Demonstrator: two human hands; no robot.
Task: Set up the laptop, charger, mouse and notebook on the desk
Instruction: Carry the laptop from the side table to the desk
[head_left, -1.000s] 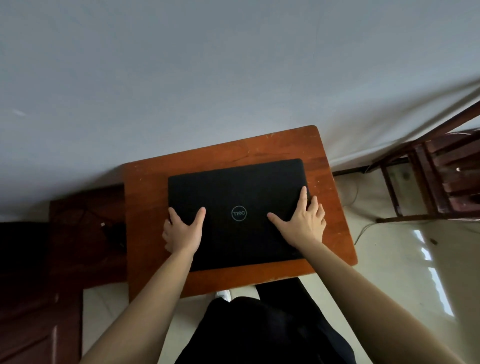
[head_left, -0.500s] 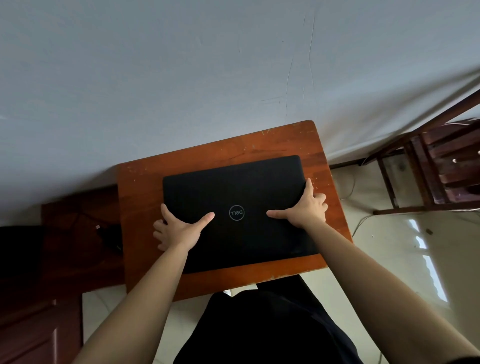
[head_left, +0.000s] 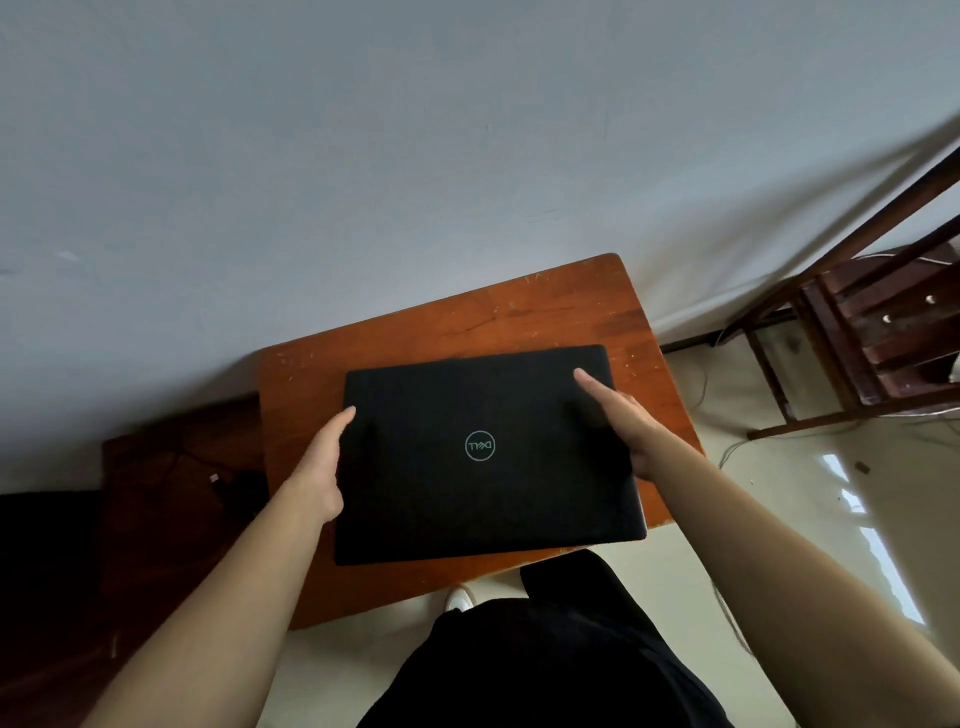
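Observation:
A closed black laptop (head_left: 488, 499) with a round logo on its lid is held above the small brown wooden desk (head_left: 545, 317), its near right corner overhanging the desk's edge. My left hand (head_left: 319, 467) grips the laptop's left edge, thumb up along the side and fingers hidden beneath. My right hand (head_left: 628, 421) grips the right edge with the thumb lying on the lid. On the dark low surface to the left lies a black object with a cable (head_left: 234, 486), possibly the charger. No mouse or notebook is in view.
A grey wall stands right behind the desk. A dark wooden chair (head_left: 878, 338) is at the right, with thin cables (head_left: 727, 447) on the pale floor beside it. My dark-clothed legs and a white shoe (head_left: 460, 597) are below the desk's front edge.
Both hands slid from the lid out to the laptop's side edges and took hold. The laptop has come up off the desk towards me.

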